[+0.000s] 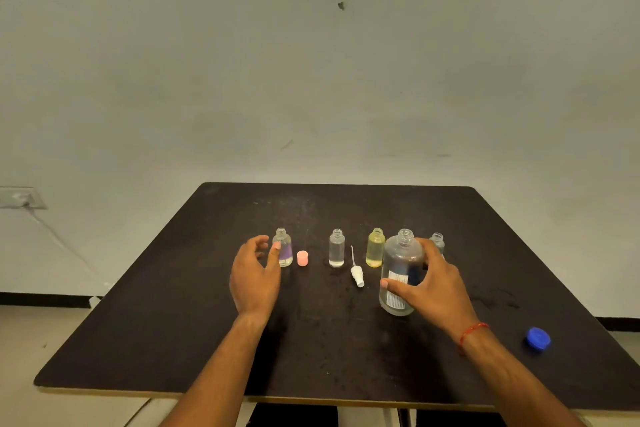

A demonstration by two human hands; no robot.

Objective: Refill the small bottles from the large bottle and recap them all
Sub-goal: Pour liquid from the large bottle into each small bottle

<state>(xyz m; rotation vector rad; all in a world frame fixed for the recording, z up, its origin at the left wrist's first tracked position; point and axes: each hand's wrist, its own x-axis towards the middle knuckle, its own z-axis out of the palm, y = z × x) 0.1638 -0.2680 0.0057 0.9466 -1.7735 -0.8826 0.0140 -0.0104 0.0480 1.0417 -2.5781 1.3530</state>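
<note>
So the dark bench (pixel 194 340) fills the lower half of the frame, with a row of four open small bottles across the middle of it. Leftmost is the purple-tinted bottle (pixel 284 250), then a pink cap (pixel 302 258) standing just to its right. Next along is the clear bottle (pixel 336 248), and a white spray pump (pixel 356 272) lies on its side just right of that. The yellow bottle (pixel 375 248) comes after, and the last small bottle (pixel 437 241) peeks out at the far right, mostly hidden behind the fingers of the right hand. The large bottle (pixel 401 274) sits right of centre, in front of the yellow one. It's uncapped, roughly upright, base on the bench. The right hand (pixel 438 282) is wrapped round it, thumb across the white label and fingers round the back. There's a red thread band (pixel 472 331) on that wrist. The left hand (pixel 256 276) is loose and spread, holding nothing, right up beside the purple-tinted bottle. Its thumb tip overlaps the glass, but I honestly can't tell if it's touching. The blue cap (pixel 538 339) lies well apart, down at the lower right of the bench. Over at the left edge, a wall socket (pixel 20 198) has a cable hanging off it.
</note>
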